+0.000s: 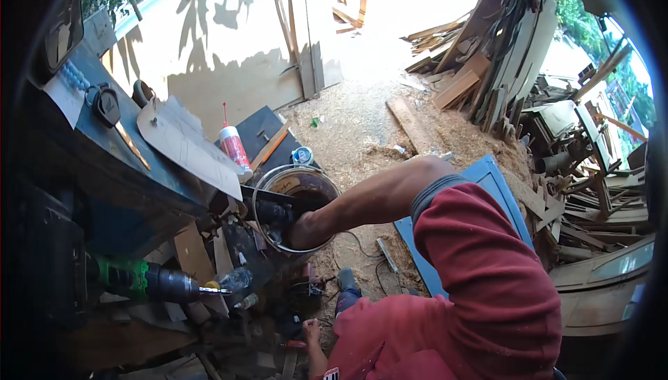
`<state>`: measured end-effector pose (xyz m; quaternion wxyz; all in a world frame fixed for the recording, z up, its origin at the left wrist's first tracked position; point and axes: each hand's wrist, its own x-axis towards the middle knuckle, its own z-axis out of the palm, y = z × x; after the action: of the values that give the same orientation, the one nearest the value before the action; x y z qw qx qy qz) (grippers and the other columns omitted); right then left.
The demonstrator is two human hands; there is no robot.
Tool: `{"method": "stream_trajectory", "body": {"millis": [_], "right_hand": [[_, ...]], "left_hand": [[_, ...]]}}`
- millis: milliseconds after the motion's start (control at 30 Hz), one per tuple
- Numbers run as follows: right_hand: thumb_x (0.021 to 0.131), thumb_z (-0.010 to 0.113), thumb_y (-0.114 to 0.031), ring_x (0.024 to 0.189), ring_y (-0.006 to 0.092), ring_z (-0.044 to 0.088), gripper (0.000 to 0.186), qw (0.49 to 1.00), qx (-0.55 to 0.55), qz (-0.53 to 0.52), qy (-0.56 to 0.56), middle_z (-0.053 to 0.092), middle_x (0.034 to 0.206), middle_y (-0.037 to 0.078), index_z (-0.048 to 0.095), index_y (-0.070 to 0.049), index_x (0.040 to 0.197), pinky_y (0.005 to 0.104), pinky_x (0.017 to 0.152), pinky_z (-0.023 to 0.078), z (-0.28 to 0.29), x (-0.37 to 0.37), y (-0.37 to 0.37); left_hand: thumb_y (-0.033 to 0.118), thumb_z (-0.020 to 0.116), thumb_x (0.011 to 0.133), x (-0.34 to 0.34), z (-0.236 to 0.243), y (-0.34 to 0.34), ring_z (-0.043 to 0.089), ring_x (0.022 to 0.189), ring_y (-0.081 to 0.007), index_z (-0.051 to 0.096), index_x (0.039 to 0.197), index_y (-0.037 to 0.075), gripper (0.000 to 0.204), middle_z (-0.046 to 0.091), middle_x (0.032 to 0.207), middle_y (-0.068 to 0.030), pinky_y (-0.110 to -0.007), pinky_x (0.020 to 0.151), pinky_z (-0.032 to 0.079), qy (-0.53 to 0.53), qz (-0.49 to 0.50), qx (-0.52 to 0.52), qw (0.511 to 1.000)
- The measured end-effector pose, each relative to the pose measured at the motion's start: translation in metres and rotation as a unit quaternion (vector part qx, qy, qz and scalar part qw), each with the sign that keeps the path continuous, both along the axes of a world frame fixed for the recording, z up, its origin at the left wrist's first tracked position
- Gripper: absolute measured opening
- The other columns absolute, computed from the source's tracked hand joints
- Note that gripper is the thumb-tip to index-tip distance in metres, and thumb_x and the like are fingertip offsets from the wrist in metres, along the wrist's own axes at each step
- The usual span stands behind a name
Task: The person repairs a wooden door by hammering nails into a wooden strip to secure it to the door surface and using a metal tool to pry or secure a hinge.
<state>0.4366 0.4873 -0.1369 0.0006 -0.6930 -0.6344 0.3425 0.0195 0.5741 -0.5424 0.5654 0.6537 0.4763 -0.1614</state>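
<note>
Bent across the middle, my right arm reaches into a metal bucket (pixel 323 178) with a wire handle. My right hand (pixel 303 230) is down inside it beside a dark object (pixel 275 216); its fingers are hidden. Low in the view, my left hand (pixel 312 331) hangs with fingers curled; whether it holds anything is unclear. Left of the bucket are a green-and-black drill (pixel 153 281) with a bit fitted and a plastic bottle (pixel 236 280). Behind the bucket stand a red-and-white tube with a nozzle (pixel 234 149) and a small round can (pixel 302 156).
A blue workbench (pixel 160 171) along the left carries a cut pattern sheet (pixel 181 143). Pale sheet panels (pixel 229 81) lean behind. Sawdust and a loose plank (pixel 410 126) lie on the floor, with a blue panel (pixel 490 199) and stacked timber (pixel 515 46) to the right.
</note>
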Motion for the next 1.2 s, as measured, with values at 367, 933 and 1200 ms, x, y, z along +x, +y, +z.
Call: {"method": "stream_trajectory", "body": {"millis": [367, 933, 1200], "right_hand": [[0.095, 0.057, -0.021, 0.112, 0.0359, 0.066, 0.03, 0.989, 0.078, 0.117, -0.049, 0.069, 0.118, 0.022, 0.071, -0.001, 0.114, 0.045, 0.096, 0.053, -0.046, 0.017, 0.005], [0.091, 0.065, -0.018, 0.076, 0.0225, 0.071, 0.019, 0.837, 0.395, -0.357, 0.126, 0.073, 0.086, 0.012, 0.071, -0.003, 0.101, 0.035, 0.067, 0.056, -0.011, -0.036, -0.198], [0.095, 0.062, -0.014, 0.069, 0.0167, 0.07, 0.016, 0.328, 0.275, -0.856, 0.291, 0.071, 0.083, 0.01, 0.064, 0.002, 0.095, 0.0322, 0.061, 0.057, -0.217, -0.355, -0.456]], "left_hand": [[0.027, 0.069, 0.086, 0.029, -0.001, 0.032, 0.07, 0.084, -0.0267, 0.062, 0.105, 0.001, 0.032, 0.069, 0.095, -0.0135, -0.041, 0.07, 0.059, 0.038, -0.088, 0.06, 0.994], [0.029, 0.069, 0.089, 0.125, 0.028, 0.018, 0.071, 0.081, -0.0255, 0.065, 0.102, -0.001, 0.034, 0.069, 0.091, -0.0155, -0.038, 0.068, 0.058, -0.033, -0.477, 0.059, 0.876], [0.022, 0.065, 0.094, 0.222, 0.095, -0.159, 0.067, 0.078, -0.0193, 0.066, 0.1, 0.0, 0.023, 0.07, 0.086, -0.0104, -0.034, 0.073, 0.053, -0.126, -0.631, 0.026, 0.765]]}}
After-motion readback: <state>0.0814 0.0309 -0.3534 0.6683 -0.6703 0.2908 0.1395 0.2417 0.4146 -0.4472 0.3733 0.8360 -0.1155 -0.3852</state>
